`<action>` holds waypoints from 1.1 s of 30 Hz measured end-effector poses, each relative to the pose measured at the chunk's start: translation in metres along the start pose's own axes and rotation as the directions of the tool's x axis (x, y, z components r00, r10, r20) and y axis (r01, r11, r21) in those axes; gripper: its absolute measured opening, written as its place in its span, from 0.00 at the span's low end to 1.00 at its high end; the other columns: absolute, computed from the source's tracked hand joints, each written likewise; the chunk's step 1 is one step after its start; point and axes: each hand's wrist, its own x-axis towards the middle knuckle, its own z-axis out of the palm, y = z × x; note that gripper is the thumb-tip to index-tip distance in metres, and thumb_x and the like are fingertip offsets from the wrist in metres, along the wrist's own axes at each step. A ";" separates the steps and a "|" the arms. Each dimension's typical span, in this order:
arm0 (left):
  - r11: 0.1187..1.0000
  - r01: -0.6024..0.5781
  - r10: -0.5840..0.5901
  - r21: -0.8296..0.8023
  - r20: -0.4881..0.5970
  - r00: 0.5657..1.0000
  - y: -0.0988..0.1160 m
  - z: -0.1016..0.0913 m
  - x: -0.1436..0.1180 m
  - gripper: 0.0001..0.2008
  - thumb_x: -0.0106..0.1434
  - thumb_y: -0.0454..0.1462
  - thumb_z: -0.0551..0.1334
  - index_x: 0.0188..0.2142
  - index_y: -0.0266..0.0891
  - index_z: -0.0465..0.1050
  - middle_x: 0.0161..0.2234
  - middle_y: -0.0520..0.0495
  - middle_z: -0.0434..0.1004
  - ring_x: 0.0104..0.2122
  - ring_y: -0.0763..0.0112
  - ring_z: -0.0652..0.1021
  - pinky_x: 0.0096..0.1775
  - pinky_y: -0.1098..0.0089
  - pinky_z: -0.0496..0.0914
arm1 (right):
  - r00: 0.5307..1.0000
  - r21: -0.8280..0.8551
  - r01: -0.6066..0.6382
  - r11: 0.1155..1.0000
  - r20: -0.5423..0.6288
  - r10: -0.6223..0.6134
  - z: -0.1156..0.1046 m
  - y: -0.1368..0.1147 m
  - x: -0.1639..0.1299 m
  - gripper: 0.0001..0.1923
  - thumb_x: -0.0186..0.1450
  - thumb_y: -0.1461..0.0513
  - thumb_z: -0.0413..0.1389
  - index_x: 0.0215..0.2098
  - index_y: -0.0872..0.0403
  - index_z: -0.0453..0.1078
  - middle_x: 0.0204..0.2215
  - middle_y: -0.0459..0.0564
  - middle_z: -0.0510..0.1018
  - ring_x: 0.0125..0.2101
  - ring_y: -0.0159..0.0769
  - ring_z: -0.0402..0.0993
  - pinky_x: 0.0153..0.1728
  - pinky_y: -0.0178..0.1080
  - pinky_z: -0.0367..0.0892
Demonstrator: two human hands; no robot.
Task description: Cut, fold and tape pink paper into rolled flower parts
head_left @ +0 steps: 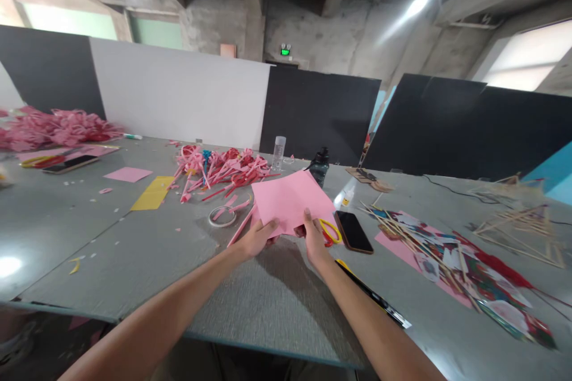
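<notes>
Both hands hold pink paper [292,196] above the table, tilted so its broad face shows. My left hand [260,239] grips the near left edge, thumb on top and fingers underneath. At the near right edge, my right hand [313,237] pinches the paper the same way. Whether it is one sheet or a stack I cannot tell. Yellow-and-red scissors [330,232] lie just right of my right hand, partly hidden by it. A roll of tape [222,216] rests left of the paper. Beyond that, a black utility knife [373,293] lies beside my right forearm.
A phone [354,232] and a glue bottle [348,197] are to the right, near a heap of sticks and wrappers [447,262]. Pink paper flowers [223,166], a clear bottle [279,153], a dark bottle [320,165] and a yellow sheet [152,193] lie farther back. Dark and white panels border the table.
</notes>
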 end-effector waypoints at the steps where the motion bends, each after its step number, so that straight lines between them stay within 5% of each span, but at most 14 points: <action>1: 1.000 -0.007 0.007 0.008 -0.005 1.000 -0.002 0.000 0.000 0.28 0.60 0.63 0.57 0.30 0.40 0.59 0.21 0.55 0.59 0.19 0.78 0.59 0.22 0.72 0.53 | 0.999 0.006 -0.001 1.000 0.050 0.001 0.000 0.000 -0.001 0.32 0.56 0.32 0.56 0.21 0.50 0.60 0.15 0.41 0.64 0.18 0.30 0.58 0.21 0.36 0.58; 8: 0.995 -0.062 0.063 0.079 -0.001 0.998 -0.014 -0.001 0.005 0.30 0.62 0.65 0.55 0.32 0.39 0.61 0.23 0.55 0.60 0.21 0.77 0.60 0.23 0.72 0.56 | 0.956 -0.027 0.025 0.999 0.293 -0.016 0.004 0.002 -0.008 0.26 0.57 0.40 0.63 0.22 0.52 0.66 0.17 0.42 0.65 0.19 0.29 0.57 0.21 0.34 0.54; 18: 0.991 -0.094 0.089 0.099 0.056 0.994 -0.013 -0.001 0.001 0.26 0.64 0.59 0.59 0.32 0.38 0.62 0.24 0.55 0.60 0.22 0.78 0.61 0.24 0.73 0.56 | 0.942 -0.081 0.107 0.991 0.329 -0.075 0.002 0.003 -0.006 0.21 0.64 0.44 0.59 0.27 0.52 0.68 0.21 0.42 0.67 0.24 0.32 0.62 0.25 0.34 0.58; 26: 0.979 -0.099 0.093 0.179 0.044 0.995 -0.017 -0.003 0.003 0.22 0.62 0.55 0.62 0.33 0.37 0.64 0.25 0.54 0.63 0.24 0.77 0.63 0.26 0.73 0.58 | 0.953 -0.105 0.089 0.991 0.298 -0.054 0.000 0.010 -0.004 0.22 0.62 0.42 0.60 0.33 0.53 0.72 0.26 0.46 0.73 0.27 0.36 0.67 0.28 0.37 0.64; 33: 0.976 -0.050 0.036 0.213 0.071 0.997 -0.018 -0.003 0.000 0.20 0.62 0.52 0.62 0.29 0.38 0.63 0.22 0.55 0.62 0.22 0.77 0.63 0.25 0.73 0.58 | 0.999 -0.140 0.041 0.989 -0.011 -0.043 -0.024 0.013 0.020 0.30 0.59 0.34 0.55 0.26 0.50 0.63 0.18 0.43 0.68 0.22 0.34 0.64 0.23 0.37 0.60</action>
